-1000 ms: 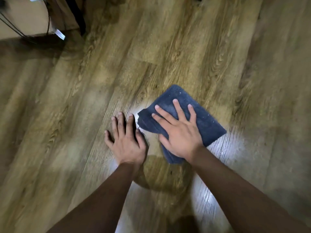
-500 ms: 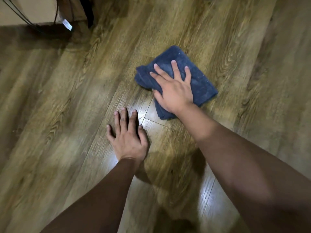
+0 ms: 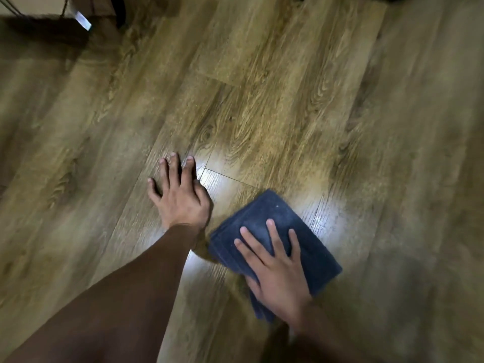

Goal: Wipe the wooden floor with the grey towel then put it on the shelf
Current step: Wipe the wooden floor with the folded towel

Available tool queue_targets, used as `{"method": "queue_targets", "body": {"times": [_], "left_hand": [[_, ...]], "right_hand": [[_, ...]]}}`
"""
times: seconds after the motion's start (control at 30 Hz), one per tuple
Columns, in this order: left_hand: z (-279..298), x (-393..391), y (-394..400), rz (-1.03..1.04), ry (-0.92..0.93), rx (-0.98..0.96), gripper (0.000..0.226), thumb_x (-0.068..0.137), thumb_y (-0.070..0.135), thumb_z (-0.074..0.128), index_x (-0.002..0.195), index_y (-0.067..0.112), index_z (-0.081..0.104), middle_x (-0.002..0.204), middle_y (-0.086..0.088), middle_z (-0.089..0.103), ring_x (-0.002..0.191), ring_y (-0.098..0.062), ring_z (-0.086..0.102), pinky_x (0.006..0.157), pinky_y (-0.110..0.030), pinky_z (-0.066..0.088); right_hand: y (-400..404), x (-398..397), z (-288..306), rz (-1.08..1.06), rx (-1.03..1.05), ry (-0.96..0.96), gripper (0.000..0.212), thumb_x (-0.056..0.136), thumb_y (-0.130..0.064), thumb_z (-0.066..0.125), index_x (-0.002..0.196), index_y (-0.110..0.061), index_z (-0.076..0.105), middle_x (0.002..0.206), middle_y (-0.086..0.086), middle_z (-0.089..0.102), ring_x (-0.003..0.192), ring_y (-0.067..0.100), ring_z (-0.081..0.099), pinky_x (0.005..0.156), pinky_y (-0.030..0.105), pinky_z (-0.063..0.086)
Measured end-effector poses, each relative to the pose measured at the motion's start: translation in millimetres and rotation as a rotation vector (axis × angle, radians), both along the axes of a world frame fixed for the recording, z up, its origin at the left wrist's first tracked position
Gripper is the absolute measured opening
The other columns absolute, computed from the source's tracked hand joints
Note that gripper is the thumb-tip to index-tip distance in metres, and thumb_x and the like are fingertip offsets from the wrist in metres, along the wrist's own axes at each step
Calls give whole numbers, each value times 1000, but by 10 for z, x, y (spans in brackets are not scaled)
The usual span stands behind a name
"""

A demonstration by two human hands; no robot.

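The folded grey towel [image 3: 267,218] lies flat on the wooden floor [image 3: 262,113], low and right of centre. My right hand [image 3: 277,268] presses on it with straight, spread fingers and covers its near half. To the towel's left, my left hand [image 3: 180,197] rests flat on the bare floor with its fingers spread, a little apart from the cloth. No shelf is in sight.
Dark cables [image 3: 10,6] and a white tag [image 3: 82,20] hang by a pale wall at the top left, next to a dark furniture leg [image 3: 120,11]. Bright light glares off the planks around the towel.
My right hand has pulled the towel back toward me and to the right, after pushing it away half a second ago. My left hand has stayed planted on the floor.
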State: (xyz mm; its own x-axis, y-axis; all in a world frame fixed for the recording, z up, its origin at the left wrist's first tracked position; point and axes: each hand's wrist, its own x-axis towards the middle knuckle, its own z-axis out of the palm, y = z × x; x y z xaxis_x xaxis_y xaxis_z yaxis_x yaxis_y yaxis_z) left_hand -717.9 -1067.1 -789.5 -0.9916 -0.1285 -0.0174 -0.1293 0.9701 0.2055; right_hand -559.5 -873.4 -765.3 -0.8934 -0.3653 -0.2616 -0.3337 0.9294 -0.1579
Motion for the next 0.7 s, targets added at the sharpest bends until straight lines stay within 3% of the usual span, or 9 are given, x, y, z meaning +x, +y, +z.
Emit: {"method": "queue_targets", "body": {"times": [0.13,0.23,0.4,0.5,0.6,0.7], "left_hand": [[-31,-7,-7,2,-6,-13,60,90,36,36,150,32,38,165,-1,27,154,-23,14,118,-60,10],[-49,-6,-15,12,7,-5,59,90,36,36,149,33,39,165,0,28,154,-23,15,119,-59,11],[-66,8,-18,27,52,19,55,93,37,36,147,33,42,163,1,30,154,-20,15,119,-56,9],[-9,11,34,27,45,39,55,93,35,37,147,30,44,163,-1,31,154,-22,16,120,-56,9],[90,19,93,54,5,27,52,94,31,44,145,26,46,161,-5,34,151,-26,21,119,-56,11],[232,-159,260,155,-56,-13,45,86,35,44,125,14,54,139,-20,47,131,-38,40,109,-63,26]], "right_hand": [[138,-511,19,37,-55,49,63,91,-49,47,151,-35,37,164,-12,21,153,36,7,113,69,14],[390,-1319,10,12,-103,134,63,90,-47,53,151,-35,40,163,-14,25,152,34,13,115,65,13],[563,-2738,1,-444,-130,111,56,98,-47,44,153,-38,33,163,-21,18,154,30,0,117,65,1],[399,-2373,38,-363,-76,159,59,96,-43,47,153,-34,34,164,-16,20,153,36,3,116,67,2],[256,-1245,66,-175,-54,204,65,89,-41,44,152,-30,36,164,-11,22,153,38,6,117,67,7],[412,-287,41,-97,-65,118,66,88,-42,41,152,-29,36,165,-9,21,153,37,5,116,67,10]]}}
